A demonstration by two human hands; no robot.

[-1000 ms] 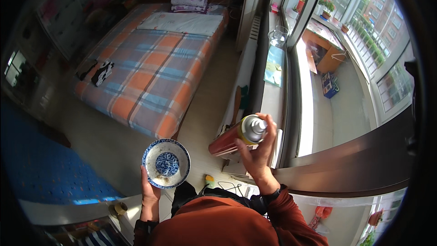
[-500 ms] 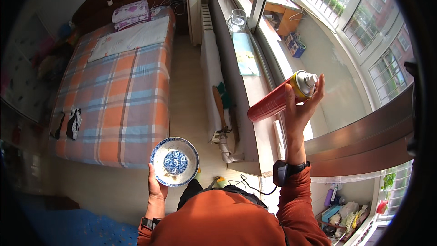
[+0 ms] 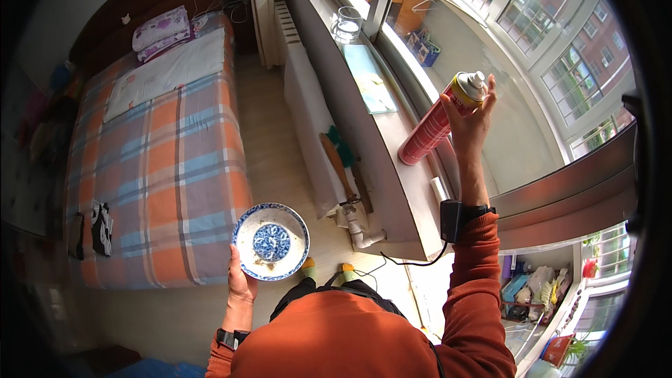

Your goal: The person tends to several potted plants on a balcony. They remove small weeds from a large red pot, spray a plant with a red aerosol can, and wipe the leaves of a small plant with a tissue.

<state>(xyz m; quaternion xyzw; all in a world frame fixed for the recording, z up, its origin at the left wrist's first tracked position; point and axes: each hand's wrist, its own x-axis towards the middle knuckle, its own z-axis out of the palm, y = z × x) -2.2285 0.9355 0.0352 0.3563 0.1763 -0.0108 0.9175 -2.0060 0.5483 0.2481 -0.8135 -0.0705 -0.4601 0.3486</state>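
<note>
My left hand (image 3: 242, 281) grips the near-left rim of a white bowl (image 3: 288, 255) with a blue pattern. The bowl's inside faces up, and brownish specks lie in it. On the right, my right hand (image 3: 472, 126) is closed around the upper part of a red spray can (image 3: 430, 131) with a yellow band and a silver top. The can leans, its base down over the windowsill (image 3: 411, 203); whether the base touches the sill I cannot tell. A small white roll (image 3: 439, 189) lies on the sill near my right wrist.
A plaid bed (image 3: 157, 189) fills the left side, with black-and-white cloth (image 3: 101, 229) on it. Farther along the sill are a glass jug (image 3: 346, 24) and a light-blue sheet (image 3: 367, 77). A wooden-handled green brush (image 3: 339, 157) stands by the covered radiator (image 3: 308, 119).
The spray can has tilted more upright in my right hand. The bowl stays in my left hand, slightly higher in view. The room has shifted and turned as my head moved.
</note>
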